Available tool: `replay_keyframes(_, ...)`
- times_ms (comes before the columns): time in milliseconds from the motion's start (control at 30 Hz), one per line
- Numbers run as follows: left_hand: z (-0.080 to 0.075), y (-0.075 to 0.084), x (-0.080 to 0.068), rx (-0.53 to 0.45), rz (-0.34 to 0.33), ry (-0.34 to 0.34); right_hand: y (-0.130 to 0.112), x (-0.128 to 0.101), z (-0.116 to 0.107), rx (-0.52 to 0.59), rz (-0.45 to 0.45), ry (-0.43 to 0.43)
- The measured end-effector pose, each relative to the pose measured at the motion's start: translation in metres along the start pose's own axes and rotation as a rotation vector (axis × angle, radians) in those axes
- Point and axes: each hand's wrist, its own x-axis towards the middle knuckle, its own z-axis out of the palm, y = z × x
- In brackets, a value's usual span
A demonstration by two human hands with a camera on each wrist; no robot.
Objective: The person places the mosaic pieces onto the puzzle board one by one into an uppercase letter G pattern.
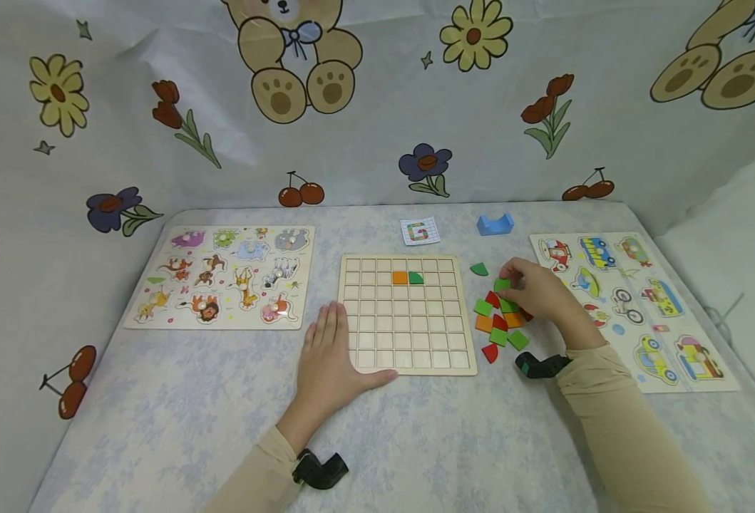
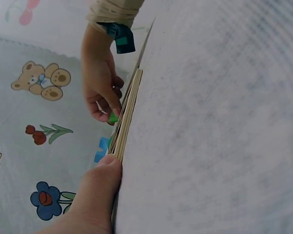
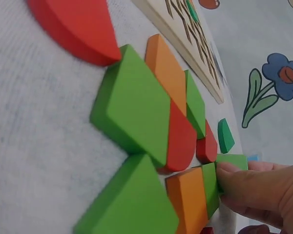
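A wooden grid board (image 1: pixel 406 320) lies in the middle of the table, with an orange square block (image 1: pixel 400 278) and a green quarter-round block (image 1: pixel 416 278) side by side in an upper row. My left hand (image 1: pixel 332 356) rests against its lower left corner, fingers straight along the left side and thumb at the front edge. Right of the board lies a pile of red, green and orange blocks (image 1: pixel 498 337). Over the pile's far end, my right hand (image 1: pixel 537 288) pinches a green square block (image 3: pixel 233 160) between thumb and fingers. One green quarter-round block (image 1: pixel 479 269) lies apart, farther back.
Behind the board are a small card (image 1: pixel 420 231) with a coloured pattern on a grid and a blue holder (image 1: pixel 495 225). An animal puzzle board (image 1: pixel 223 278) lies at the left. A vehicle puzzle board (image 1: pixel 634 313) lies at the right, partly under the right forearm.
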Motion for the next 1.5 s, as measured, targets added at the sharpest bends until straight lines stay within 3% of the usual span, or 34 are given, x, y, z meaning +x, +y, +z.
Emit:
replay_keyframes(267,0.001,-0.001,0.001,-0.010,-0.004,-0.012,-0.015,0.006,-0.001,0.164,-0.064,0.004)
replay_keyframes(633,0.000,-0.001,0.001,-0.002,-0.012,-0.033,-0.079,0.033,0.035,0.264,-0.194,0.030)
replay_keyframes(1000,0.001,-0.003,0.001,0.021,-0.009,-0.041,-0.131,0.052,0.073,0.263,-0.259,-0.002)
replay_keyframes(1500,0.002,-0.004,0.001,0.027,-0.004,-0.032,-0.144,0.059,0.087,0.185,-0.261,0.032)
